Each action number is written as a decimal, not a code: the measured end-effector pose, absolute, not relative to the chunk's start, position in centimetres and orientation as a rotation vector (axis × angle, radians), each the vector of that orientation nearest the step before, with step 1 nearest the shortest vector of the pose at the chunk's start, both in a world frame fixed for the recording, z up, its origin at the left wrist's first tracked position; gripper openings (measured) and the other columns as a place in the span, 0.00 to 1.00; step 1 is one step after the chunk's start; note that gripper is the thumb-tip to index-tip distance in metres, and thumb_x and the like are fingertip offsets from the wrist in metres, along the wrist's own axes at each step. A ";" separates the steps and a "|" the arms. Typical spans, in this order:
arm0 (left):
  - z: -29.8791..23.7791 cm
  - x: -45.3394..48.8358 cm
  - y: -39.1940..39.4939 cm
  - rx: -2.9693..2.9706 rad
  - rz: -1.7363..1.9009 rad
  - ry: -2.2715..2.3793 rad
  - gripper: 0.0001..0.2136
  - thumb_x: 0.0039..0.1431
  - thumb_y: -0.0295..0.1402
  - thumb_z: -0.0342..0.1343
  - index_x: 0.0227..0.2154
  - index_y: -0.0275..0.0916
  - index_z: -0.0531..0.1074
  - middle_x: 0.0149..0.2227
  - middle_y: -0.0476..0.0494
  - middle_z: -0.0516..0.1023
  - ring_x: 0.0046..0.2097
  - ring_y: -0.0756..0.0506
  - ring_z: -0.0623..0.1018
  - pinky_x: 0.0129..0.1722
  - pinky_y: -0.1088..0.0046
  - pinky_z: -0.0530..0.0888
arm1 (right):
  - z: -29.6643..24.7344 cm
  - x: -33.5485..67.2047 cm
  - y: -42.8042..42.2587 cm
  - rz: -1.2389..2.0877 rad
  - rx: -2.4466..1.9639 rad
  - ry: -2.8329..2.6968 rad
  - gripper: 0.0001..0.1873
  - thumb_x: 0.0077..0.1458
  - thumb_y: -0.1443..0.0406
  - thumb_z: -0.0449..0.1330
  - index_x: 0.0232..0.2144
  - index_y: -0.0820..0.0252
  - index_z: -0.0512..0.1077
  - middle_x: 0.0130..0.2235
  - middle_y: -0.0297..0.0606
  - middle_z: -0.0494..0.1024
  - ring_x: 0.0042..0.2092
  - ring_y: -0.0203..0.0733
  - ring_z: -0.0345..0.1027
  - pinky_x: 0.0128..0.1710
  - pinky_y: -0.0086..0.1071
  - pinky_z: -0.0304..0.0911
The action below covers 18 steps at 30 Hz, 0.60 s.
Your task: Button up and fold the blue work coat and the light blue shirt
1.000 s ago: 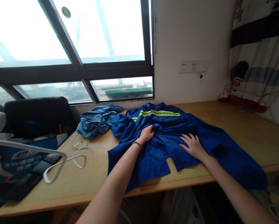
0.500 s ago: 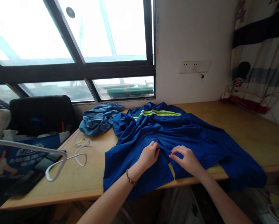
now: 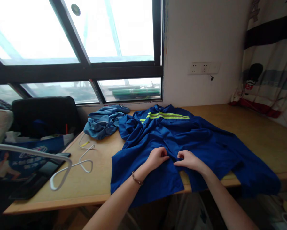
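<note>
A dark blue work jacket (image 3: pixel 201 143) with a yellow-green reflective stripe lies spread on the wooden table (image 3: pixel 90 188), its hem hanging over the near edge. My left hand (image 3: pixel 156 157) pinches the jacket's left front edge near the hem. My right hand (image 3: pixel 188 159) pinches the right front edge right beside it. The two hands are almost touching at the jacket's front opening. A bead bracelet sits on my left wrist.
A crumpled lighter blue garment (image 3: pixel 104 121) lies at the back left of the table. A white hanger (image 3: pixel 69 167) and a white cord lie at the left. A black chair (image 3: pixel 45 115) with bags stands left of the table. A striped curtain (image 3: pixel 268 64) hangs at the right.
Both hands slid from flat on the jacket's middle toward its hem, then closed together on the two front edges. The view shifted slightly left.
</note>
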State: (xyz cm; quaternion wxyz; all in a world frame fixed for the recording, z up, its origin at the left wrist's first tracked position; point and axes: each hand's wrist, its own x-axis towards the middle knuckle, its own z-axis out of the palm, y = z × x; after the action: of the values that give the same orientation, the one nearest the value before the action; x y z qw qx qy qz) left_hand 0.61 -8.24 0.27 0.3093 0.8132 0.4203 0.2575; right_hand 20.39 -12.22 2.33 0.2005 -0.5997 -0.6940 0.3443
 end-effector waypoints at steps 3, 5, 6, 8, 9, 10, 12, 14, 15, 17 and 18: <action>0.3 0.7 -8.1 1.949 0.637 1.010 0.09 0.44 0.36 0.59 0.22 0.36 0.67 0.20 0.52 0.68 0.23 0.52 0.68 0.22 0.78 0.61 | 3.5 21.2 -12.1 1.399 -1.472 -1.664 0.13 0.31 0.64 0.65 0.24 0.64 0.72 0.22 0.30 0.70 0.26 0.33 0.62 0.26 0.26 0.55; 0.4 0.8 -8.1 1.779 0.595 0.966 0.10 0.43 0.37 0.60 0.22 0.35 0.67 0.19 0.52 0.68 0.21 0.52 0.68 0.21 0.78 0.62 | 4.2 21.3 -12.1 1.568 -1.373 -1.421 0.16 0.31 0.65 0.66 0.29 0.64 0.74 0.25 0.33 0.74 0.28 0.36 0.66 0.30 0.28 0.59; 0.4 0.8 -8.0 1.697 0.574 0.957 0.11 0.42 0.37 0.60 0.22 0.35 0.67 0.18 0.52 0.68 0.19 0.53 0.68 0.20 0.78 0.63 | 4.5 21.2 -12.2 1.622 -1.334 -1.328 0.18 0.31 0.64 0.66 0.30 0.64 0.75 0.27 0.35 0.75 0.30 0.38 0.68 0.33 0.31 0.61; 0.6 0.9 -8.0 1.563 0.543 0.947 0.12 0.41 0.37 0.61 0.21 0.35 0.67 0.16 0.52 0.68 0.17 0.53 0.68 0.18 0.78 0.63 | 4.8 20.7 -12.3 1.719 -1.270 -1.217 0.18 0.32 0.64 0.65 0.32 0.64 0.75 0.29 0.38 0.77 0.33 0.42 0.70 0.37 0.34 0.63; 0.7 1.0 -8.1 1.510 0.529 0.943 0.13 0.40 0.38 0.62 0.21 0.34 0.67 0.16 0.51 0.69 0.17 0.53 0.68 0.18 0.78 0.64 | 4.7 20.3 -12.3 1.758 -1.252 -1.198 0.18 0.32 0.65 0.65 0.32 0.64 0.75 0.29 0.38 0.77 0.34 0.42 0.70 0.38 0.36 0.63; 0.9 1.0 -8.1 1.459 0.514 0.940 0.13 0.39 0.38 0.62 0.21 0.34 0.67 0.16 0.51 0.69 0.17 0.52 0.69 0.18 0.78 0.64 | 4.6 20.0 -12.3 1.785 -1.246 -1.191 0.18 0.32 0.65 0.65 0.32 0.64 0.76 0.28 0.39 0.77 0.33 0.42 0.71 0.39 0.36 0.63; 1.1 0.9 -8.2 1.358 0.494 0.938 0.15 0.38 0.39 0.64 0.21 0.33 0.67 0.18 0.48 0.72 0.19 0.51 0.72 0.19 0.78 0.66 | 4.0 19.3 -12.2 1.802 -1.263 -1.184 0.16 0.33 0.67 0.63 0.31 0.64 0.76 0.27 0.39 0.77 0.32 0.42 0.71 0.39 0.35 0.63; 1.3 0.7 -8.2 1.246 0.511 0.927 0.15 0.38 0.38 0.65 0.22 0.32 0.68 0.20 0.45 0.74 0.22 0.49 0.75 0.22 0.78 0.69 | 3.0 19.0 -12.0 1.790 -1.304 -1.157 0.14 0.34 0.67 0.61 0.30 0.65 0.76 0.25 0.39 0.77 0.30 0.41 0.70 0.36 0.34 0.63; 1.4 0.6 -8.2 1.189 0.532 0.911 0.14 0.38 0.36 0.65 0.23 0.32 0.68 0.21 0.43 0.75 0.24 0.48 0.76 0.24 0.77 0.70 | 2.5 18.9 -11.9 1.783 -1.323 -1.131 0.14 0.34 0.67 0.61 0.29 0.65 0.76 0.24 0.39 0.77 0.29 0.40 0.70 0.36 0.34 0.63; 1.4 0.5 -8.2 1.090 0.584 0.872 0.14 0.38 0.32 0.66 0.25 0.32 0.67 0.24 0.41 0.76 0.27 0.47 0.78 0.29 0.75 0.73 | 1.5 19.1 -11.6 1.781 -1.323 -1.079 0.14 0.34 0.65 0.62 0.28 0.64 0.76 0.24 0.39 0.77 0.29 0.40 0.70 0.36 0.34 0.63; 1.4 0.4 -8.2 1.055 0.603 0.857 0.14 0.37 0.30 0.66 0.26 0.32 0.67 0.25 0.40 0.77 0.28 0.46 0.78 0.31 0.74 0.74 | 1.1 19.2 -11.6 1.778 -1.303 -1.058 0.14 0.33 0.64 0.63 0.28 0.64 0.76 0.25 0.39 0.77 0.30 0.41 0.70 0.37 0.35 0.63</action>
State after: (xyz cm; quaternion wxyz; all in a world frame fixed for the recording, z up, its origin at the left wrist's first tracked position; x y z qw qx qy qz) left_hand 0.43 -8.18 1.41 0.7361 0.4802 0.3902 0.2745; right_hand 19.17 -11.56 1.13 0.3409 -0.5010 -0.4068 0.6836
